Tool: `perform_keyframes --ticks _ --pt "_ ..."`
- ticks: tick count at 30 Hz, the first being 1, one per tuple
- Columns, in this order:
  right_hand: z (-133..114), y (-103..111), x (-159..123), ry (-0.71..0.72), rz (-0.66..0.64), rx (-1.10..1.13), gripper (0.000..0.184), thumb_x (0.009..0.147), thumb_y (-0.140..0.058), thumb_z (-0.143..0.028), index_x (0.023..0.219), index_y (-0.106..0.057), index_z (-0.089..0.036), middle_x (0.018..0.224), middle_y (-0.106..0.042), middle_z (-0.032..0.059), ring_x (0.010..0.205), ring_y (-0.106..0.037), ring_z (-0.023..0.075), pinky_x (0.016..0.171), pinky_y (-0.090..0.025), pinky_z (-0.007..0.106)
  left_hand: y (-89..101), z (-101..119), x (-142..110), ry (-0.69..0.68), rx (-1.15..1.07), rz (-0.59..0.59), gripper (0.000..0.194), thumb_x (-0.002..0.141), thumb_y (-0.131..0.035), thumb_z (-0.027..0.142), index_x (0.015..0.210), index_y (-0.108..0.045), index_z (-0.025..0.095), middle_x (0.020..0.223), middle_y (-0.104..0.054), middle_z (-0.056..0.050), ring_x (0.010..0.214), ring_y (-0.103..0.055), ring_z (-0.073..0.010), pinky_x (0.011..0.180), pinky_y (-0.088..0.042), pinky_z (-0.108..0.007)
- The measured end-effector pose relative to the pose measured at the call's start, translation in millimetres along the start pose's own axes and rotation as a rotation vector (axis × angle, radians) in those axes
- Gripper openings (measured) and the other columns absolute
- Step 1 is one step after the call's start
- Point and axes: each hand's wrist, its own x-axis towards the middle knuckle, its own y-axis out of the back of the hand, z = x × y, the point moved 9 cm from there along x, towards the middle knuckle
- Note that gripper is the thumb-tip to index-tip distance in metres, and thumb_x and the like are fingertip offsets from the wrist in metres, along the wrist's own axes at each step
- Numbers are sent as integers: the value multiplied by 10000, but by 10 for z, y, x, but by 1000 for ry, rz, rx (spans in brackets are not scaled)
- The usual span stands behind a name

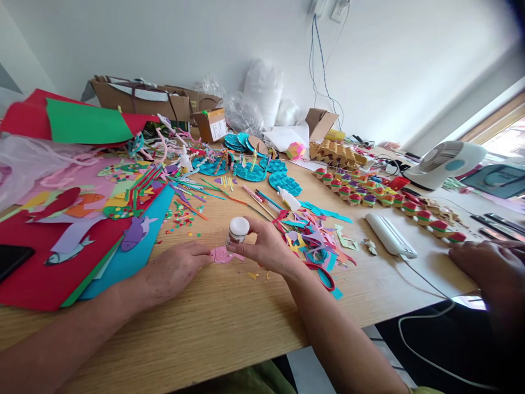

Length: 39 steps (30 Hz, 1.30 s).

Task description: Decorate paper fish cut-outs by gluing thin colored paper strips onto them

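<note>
Near the middle of the table, my right hand is wrapped round a small jar with a white lid. The jar is above or against a pink paper cutout; whether they touch I cannot tell. From the left, my left hand lies low on the table, fingers together, fingertips at the cutout's left edge, holding it. Tiny yellow paper scraps lie just in front. Red-handled scissors rest beside my right forearm, partly under coloured paper scraps.
Coloured paper sheets with fish cutouts spread on the left. A white glue bottle, blue discs and painted egg cartons lie farther back. At right are a white power strip and another person's hand.
</note>
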Motion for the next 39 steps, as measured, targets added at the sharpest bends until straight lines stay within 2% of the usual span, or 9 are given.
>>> perform_keyframes --ticks 6,12,18,24,30,35,39 --pt "-44 -56 4 34 -25 8 155 702 -675 -288 749 -580 -174 742 -602 -16 709 -535 125 664 -397 232 -10 18 16 -2 -9 -33 383 846 -287 80 1054 -593 177 1065 -617 -59 981 -547 -197 849 -446 -330" --pt "3 11 27 -1 23 19 129 694 -674 -220 750 -572 -163 747 -603 -8 708 -536 131 672 -398 244 -32 1 5 5 -29 -35 395 851 -291 70 1088 -572 213 1072 -606 -31 996 -535 -177 869 -431 -308" --pt "-49 -60 28 39 -4 24 154 689 -689 -260 744 -574 -173 744 -598 -17 707 -536 126 665 -399 234 -29 8 7 8 -21 -50 372 859 -295 93 1069 -578 211 1058 -607 -47 972 -544 -196 844 -448 -339" --pt "-1 11 18 -9 4 -2 129 704 -670 -244 736 -577 -161 741 -606 -5 710 -539 133 673 -399 246 -11 12 15 16 -39 -48 384 845 -296 72 1064 -580 205 1084 -609 -40 996 -537 -190 859 -442 -330" --pt "-32 -20 13 22 -21 16 127 701 -675 -235 735 -574 -166 745 -606 -12 709 -541 126 674 -396 237 -36 1 27 49 -39 -106 374 850 -299 99 1077 -582 190 1070 -612 -46 985 -534 -198 854 -437 -337" --pt "17 27 19 -3 18 -13 134 694 -681 -233 746 -577 -167 747 -604 -12 715 -537 132 675 -395 243 -25 9 27 38 -28 -86 389 850 -283 80 1074 -585 181 1066 -611 -52 985 -531 -197 860 -427 -327" --pt "-6 -27 44 25 25 19 139 694 -681 -234 752 -574 -168 749 -601 -12 708 -536 129 668 -402 239 -34 3 18 23 -37 -64 383 860 -281 84 1074 -577 200 1063 -606 -38 987 -531 -184 862 -425 -313"
